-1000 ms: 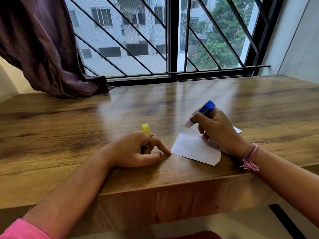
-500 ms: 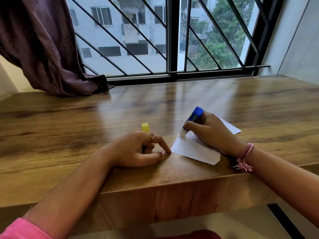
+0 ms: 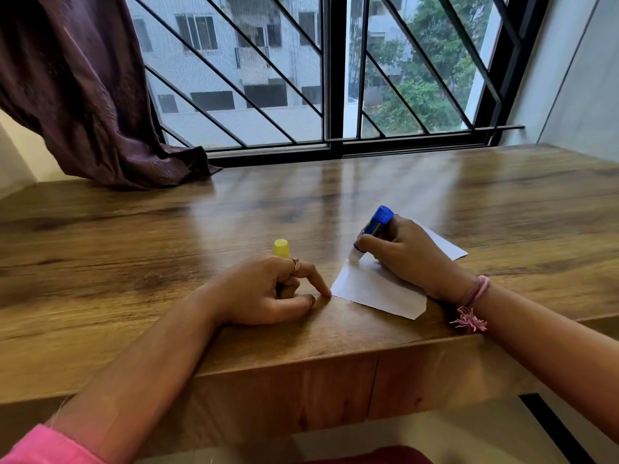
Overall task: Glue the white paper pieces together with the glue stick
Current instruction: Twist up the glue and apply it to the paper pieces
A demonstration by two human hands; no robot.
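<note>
Right grip (image 3: 407, 254) curled round glue stick (image 3: 375, 226), tip on paper (image 3: 375, 289), left grip (image 3: 268, 289) beside paper, curled round yellow cap (image 3: 281, 248), forefinger at paper corner, on surface (image 3: 167, 246)

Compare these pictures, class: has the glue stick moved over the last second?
Yes. The glue stick has come down toward the near paper piece; its tip now touches that sheet's far-left corner, judged against the table.

The table (image 3: 167, 249) is glossy varnished wood with dark grain, mirroring the window light. Under the right fingers (image 3: 368, 244) lies smooth matt white paper (image 3: 375, 289); they hold a shiny blue plastic glue stick (image 3: 376, 224). The curtain (image 3: 83, 95) is soft purple cloth.
</note>
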